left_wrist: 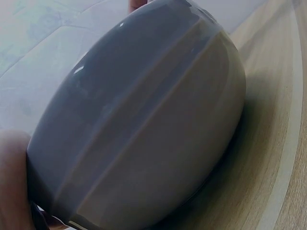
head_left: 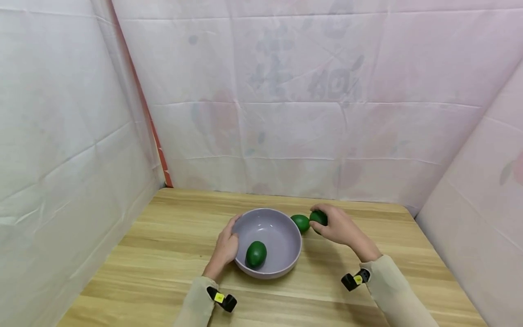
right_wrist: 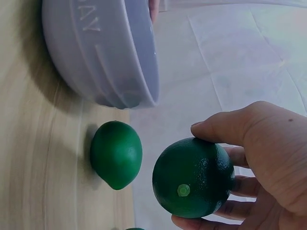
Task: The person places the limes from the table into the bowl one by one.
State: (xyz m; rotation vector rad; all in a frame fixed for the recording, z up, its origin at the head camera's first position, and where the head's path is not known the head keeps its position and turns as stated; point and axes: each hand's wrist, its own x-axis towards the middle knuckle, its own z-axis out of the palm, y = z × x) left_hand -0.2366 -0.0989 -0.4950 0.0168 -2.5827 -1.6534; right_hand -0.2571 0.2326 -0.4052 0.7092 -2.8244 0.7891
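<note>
A lavender bowl [head_left: 282,245] stands on the table, with one green lime [head_left: 256,254] lying inside toward its near left. My left hand [head_left: 226,245] grips the bowl's left rim, the thumb at the edge; the left wrist view is filled by the bowl's ridged outer wall [left_wrist: 144,124]. To the right of the bowl, my right hand [head_left: 337,225] holds a dark green lime [right_wrist: 192,177] between thumb and curled fingers, its pale stem spot showing. Another lime [right_wrist: 116,154] lies on the table between the bowl and the held lime, close by the bowl's right side.
The wood-grain table [head_left: 163,254] has a back edge along a hanging pale cloth [head_left: 286,136], with more cloth at both sides. A green sliver [right_wrist: 135,228] shows at the bottom of the right wrist view. Black wrist cameras [head_left: 355,279] sit on both sleeves.
</note>
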